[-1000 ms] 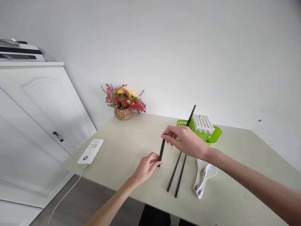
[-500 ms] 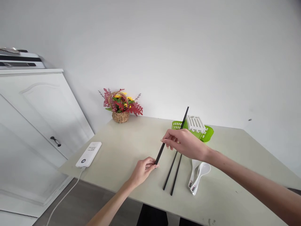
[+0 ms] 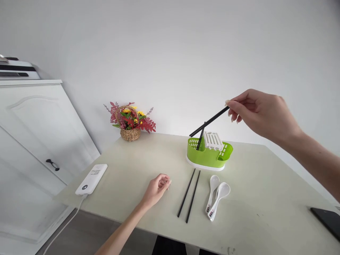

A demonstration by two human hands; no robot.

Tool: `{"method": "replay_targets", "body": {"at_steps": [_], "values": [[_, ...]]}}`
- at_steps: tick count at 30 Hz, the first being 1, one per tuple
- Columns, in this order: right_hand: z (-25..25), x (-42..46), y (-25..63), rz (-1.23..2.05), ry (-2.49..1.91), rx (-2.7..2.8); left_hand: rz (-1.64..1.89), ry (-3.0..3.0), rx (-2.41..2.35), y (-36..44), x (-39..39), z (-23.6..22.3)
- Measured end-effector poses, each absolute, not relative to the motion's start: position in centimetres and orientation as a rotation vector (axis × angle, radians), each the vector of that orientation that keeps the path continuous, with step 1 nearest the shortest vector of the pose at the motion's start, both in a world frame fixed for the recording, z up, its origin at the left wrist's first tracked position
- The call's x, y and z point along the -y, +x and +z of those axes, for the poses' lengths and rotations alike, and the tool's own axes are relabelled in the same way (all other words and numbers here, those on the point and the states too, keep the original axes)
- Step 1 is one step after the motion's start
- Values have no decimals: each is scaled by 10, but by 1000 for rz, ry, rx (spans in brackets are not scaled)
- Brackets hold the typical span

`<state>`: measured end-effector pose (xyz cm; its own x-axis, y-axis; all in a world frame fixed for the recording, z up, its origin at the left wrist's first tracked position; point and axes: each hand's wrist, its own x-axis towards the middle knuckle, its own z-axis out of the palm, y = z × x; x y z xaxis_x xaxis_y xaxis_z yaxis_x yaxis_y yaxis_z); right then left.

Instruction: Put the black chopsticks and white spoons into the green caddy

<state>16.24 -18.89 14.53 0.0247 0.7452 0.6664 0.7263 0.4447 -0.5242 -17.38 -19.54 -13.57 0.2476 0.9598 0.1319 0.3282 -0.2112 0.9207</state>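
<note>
My right hand (image 3: 265, 109) is raised at the right, pinching black chopsticks (image 3: 212, 118) by one end. They slant down to the left, and their lower tips are over the left part of a green cutlery holder (image 3: 207, 158). Other black chopsticks (image 3: 198, 141) lean inside that left compartment. On the table to the left, my left hand (image 3: 156, 188) rests with its fingers curled and nothing visible in them. Between it and several white spoons (image 3: 219, 202) lie two black chopsticks (image 3: 193, 196), side by side.
A white slotted rack (image 3: 213, 140) sits on top of the holder. Flowers in a wicker basket (image 3: 130, 134) stand at the back left. A white power bank (image 3: 91, 179) with a cable lies at the left edge, a dark phone (image 3: 328, 221) at the right. Behind is a wall.
My right hand has moved up and right, taking the chopsticks out of my left hand. The left hand stays low on the table. The view has shifted slightly right.
</note>
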Motion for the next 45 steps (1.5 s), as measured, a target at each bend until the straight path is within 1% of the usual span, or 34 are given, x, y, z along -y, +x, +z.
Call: {"method": "replay_targets", "body": {"at_steps": [3,7,12,19,26,31,41,45], "values": [[140,177,167,-36,-1313,1731,966,1705,-1190,-172,195,-136],[121,152,169,-4,-1374,1783,956,1702,-1188,-173,196,-136],[99,120,165,98,-1506,1854,944,1695,-1196,-174,198,-138],[81,75,163,218,-1622,1981,923,1694,-1216,-174,200,-132],[68,37,165,454,-1679,2019,886,1696,-1248,-175,198,-132],[59,19,165,526,-1692,2019,871,1701,-1237,-175,196,-133],[49,-7,162,394,-1737,2023,854,1721,-1257,-176,196,-135],[53,-7,160,242,-1806,2022,857,1712,-1261,-176,195,-133]]}}
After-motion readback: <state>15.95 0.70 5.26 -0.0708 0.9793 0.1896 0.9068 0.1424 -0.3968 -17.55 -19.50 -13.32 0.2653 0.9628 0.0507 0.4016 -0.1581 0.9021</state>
